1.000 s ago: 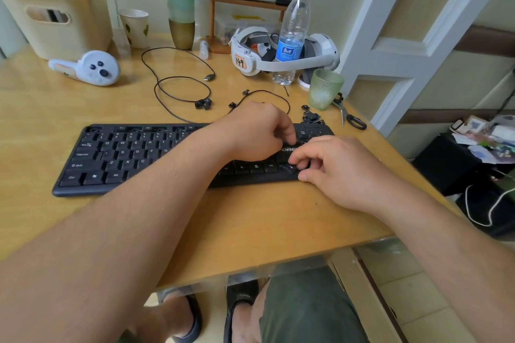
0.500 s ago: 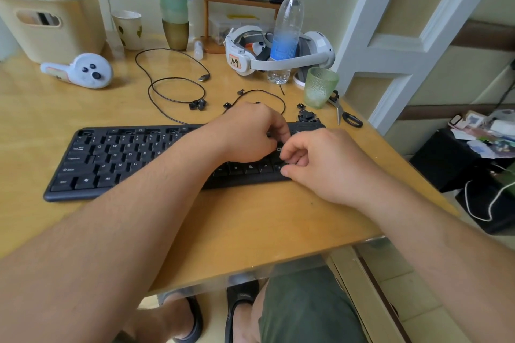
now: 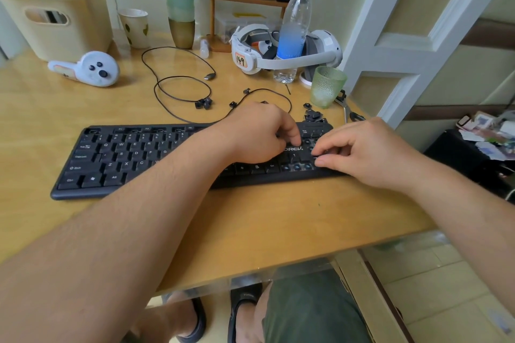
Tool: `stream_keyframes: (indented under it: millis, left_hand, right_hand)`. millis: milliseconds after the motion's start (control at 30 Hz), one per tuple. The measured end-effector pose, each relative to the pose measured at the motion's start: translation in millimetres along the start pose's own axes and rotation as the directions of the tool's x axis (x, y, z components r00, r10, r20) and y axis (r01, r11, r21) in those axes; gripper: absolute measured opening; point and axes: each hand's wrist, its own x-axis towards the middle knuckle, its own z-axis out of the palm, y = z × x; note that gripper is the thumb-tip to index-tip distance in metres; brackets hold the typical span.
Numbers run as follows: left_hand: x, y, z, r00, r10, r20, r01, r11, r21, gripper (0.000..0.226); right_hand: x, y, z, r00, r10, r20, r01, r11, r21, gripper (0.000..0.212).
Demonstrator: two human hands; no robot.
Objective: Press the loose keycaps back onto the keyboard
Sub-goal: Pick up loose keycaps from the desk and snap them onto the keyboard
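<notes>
Loose keycaps [image 3: 313,115] behind keyboard [image 3: 133,159], on desk [image 3: 250,220]

Bare desk [image 3: 250,220] in front of the keyboard [image 3: 133,159]. Behind it: cable [image 3: 178,86], loose keycaps [image 3: 313,115], green cup [image 3: 327,86], bottle [image 3: 292,33].

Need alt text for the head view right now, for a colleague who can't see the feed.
Both hands work at the right end of a black keyboard on a wooden desk: the left hand presses a finger down beside the right hand. Loose keycaps lie behind the keyboard near a green cup.
</notes>
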Motion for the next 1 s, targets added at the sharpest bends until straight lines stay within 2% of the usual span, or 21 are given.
stream_keyframes:
  millis: [167, 233, 367, 700, 933, 1000]
  left_hand:
    - [0.7, -0.6, 0.9, 1.000, -0.004, -0.002, 0.004, 1.000, 0.001, 0.033]
    - [0.8, 0.0, 0.8, 1.000, -0.004, -0.008, 0.004, 1.000, 0.014, 0.033]
    - [-0.1, 0.6, -0.4, 1.000, -0.001, -0.016, 0.001, 1.000, 0.018, 0.033]
    - [-0.3, 1.3, 1.7, 1.000, 0.002, -0.008, -0.001, 1.000, 0.021, 0.032]
    - [2.2, 0.1, 6.7, 1.000, 0.005, 0.028, -0.005, 1.000, 0.007, 0.031]
    - [2.4, -1.0, 7.0, 0.999, 0.008, 0.031, -0.008, 1.000, -0.002, 0.030]
  right_hand:
    - [3.2, -5.1, 10.8, 0.988, -0.157, -0.005, 0.155, 0.979, -0.129, 0.010]
    - [4.0, -2.4, 11.7, 0.986, -0.165, -0.017, 0.161, 0.979, -0.122, 0.009]
    - [0.6, 3.3, 14.5, 0.994, -0.086, -0.062, 0.084, 0.996, -0.038, 0.009]
    - [-0.3, 4.3, 14.8, 0.973, -0.227, -0.050, 0.215, 0.960, -0.179, 0.005]
    - [10.9, -1.6, 9.0, 0.947, -0.301, 0.111, 0.320, 0.905, -0.279, 0.009]
    - [13.2, -0.9, 8.6, 0.946, -0.302, 0.120, 0.324, 0.904, -0.278, 0.007]
